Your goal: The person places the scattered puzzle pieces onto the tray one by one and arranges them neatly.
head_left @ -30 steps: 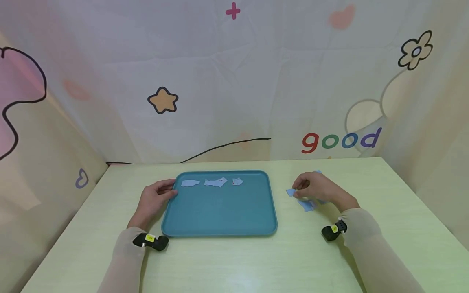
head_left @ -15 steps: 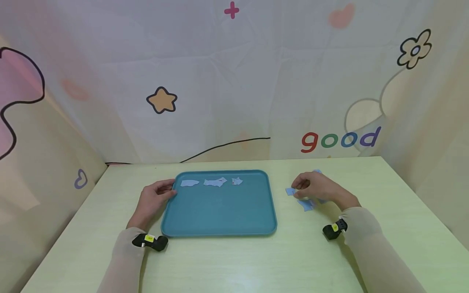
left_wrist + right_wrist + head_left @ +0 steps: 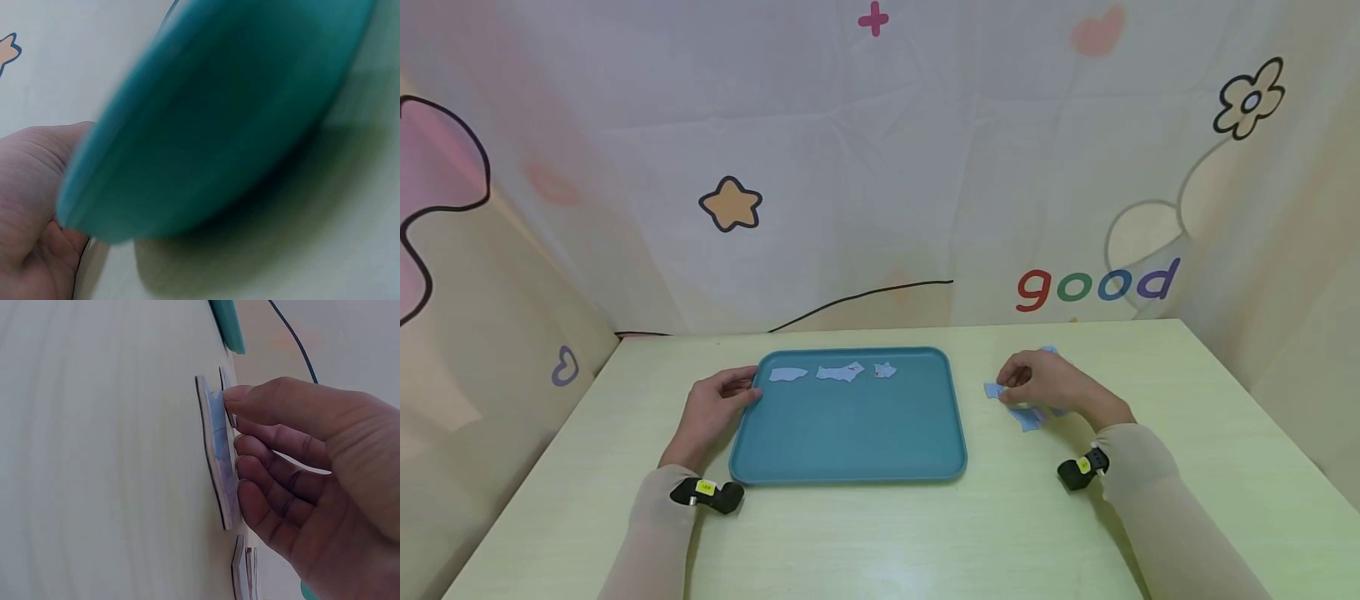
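Observation:
A teal tray [image 3: 850, 442] lies on the table, three pale blue puzzle pieces in a row along its far side: a long one [image 3: 788, 375] at left, a jagged one [image 3: 840, 372] in the middle, a small one [image 3: 885, 371] at right. My left hand [image 3: 718, 408] grips the tray's left rim, thumb on top. To the right of the tray, my right hand [image 3: 1048, 383] pinches a small light blue puzzle piece [image 3: 992, 390] between thumb and index finger, low over the table. Another blue piece [image 3: 1027, 419] lies under this hand, seen edge-on as a thick puzzle piece [image 3: 219, 456] in the right wrist view.
More blue pieces [image 3: 1049, 350] lie behind the right hand, partly hidden by it. Stacked or neighbouring pieces [image 3: 239, 569] show low in the right wrist view. A printed curtain [image 3: 850, 167] stands along the table's back edge.
The small piece at my right fingertips has turned slightly and shifted a little away from me. My left hand and the tray stay in place.

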Action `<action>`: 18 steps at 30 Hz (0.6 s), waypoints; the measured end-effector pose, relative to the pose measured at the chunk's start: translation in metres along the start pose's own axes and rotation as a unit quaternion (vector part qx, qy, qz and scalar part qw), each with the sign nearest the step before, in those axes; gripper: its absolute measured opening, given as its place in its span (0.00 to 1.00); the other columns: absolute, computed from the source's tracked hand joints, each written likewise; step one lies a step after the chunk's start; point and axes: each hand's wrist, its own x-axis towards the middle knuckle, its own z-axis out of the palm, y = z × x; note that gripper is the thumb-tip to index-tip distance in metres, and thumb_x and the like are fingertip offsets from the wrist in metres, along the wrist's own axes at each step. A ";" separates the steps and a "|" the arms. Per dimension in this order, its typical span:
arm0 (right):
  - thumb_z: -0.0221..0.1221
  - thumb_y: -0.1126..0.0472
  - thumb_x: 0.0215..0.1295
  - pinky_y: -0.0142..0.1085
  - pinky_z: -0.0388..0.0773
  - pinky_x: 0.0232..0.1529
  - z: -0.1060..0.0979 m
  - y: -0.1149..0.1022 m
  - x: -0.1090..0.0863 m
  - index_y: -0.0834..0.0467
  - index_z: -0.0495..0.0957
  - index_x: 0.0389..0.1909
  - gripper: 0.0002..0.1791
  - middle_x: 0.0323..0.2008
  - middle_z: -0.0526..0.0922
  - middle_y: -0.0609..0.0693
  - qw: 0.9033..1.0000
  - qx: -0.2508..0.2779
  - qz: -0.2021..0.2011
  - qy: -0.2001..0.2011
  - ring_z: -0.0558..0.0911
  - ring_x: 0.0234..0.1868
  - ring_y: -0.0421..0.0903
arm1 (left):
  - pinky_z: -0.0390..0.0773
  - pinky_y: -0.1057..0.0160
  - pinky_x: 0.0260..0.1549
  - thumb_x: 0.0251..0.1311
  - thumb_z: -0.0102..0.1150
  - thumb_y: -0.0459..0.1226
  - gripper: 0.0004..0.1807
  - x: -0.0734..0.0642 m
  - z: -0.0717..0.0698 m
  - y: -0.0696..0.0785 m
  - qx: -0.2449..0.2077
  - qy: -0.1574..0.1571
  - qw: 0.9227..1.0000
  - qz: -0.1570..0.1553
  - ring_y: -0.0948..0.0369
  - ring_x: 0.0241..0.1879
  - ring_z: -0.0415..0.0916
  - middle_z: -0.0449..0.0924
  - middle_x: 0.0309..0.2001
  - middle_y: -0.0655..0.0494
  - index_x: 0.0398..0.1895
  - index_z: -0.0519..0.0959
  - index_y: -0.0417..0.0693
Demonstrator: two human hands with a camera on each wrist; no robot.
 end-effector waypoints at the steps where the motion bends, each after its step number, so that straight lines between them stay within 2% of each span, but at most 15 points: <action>1: 0.72 0.61 0.68 0.46 0.81 0.51 0.000 0.000 0.000 0.62 0.84 0.47 0.12 0.39 0.84 0.49 1.000 -0.001 -0.001 0.000 0.80 0.41 0.48 | 0.80 0.50 0.61 0.74 0.65 0.34 0.25 0.000 0.000 0.000 0.000 -0.001 1.000 0.000 0.45 0.60 0.79 0.82 0.60 0.38 0.72 0.77 0.38; 8: 0.71 0.59 0.69 0.43 0.80 0.49 0.000 0.000 0.000 0.61 0.84 0.47 0.12 0.39 0.84 0.49 1.000 0.008 -0.011 0.003 0.80 0.41 0.48 | 0.79 0.47 0.62 0.74 0.64 0.33 0.25 0.001 0.000 -0.002 -0.001 0.001 1.000 0.002 0.44 0.60 0.79 0.82 0.60 0.38 0.72 0.77 0.38; 18: 0.70 0.60 0.69 0.42 0.80 0.47 0.001 0.003 0.002 0.59 0.85 0.47 0.10 0.39 0.85 0.48 1.000 0.006 -0.011 0.018 0.80 0.41 0.48 | 0.80 0.50 0.61 0.74 0.64 0.34 0.25 0.002 0.001 -0.003 -0.003 -0.001 1.000 0.002 0.45 0.60 0.79 0.82 0.60 0.38 0.71 0.77 0.38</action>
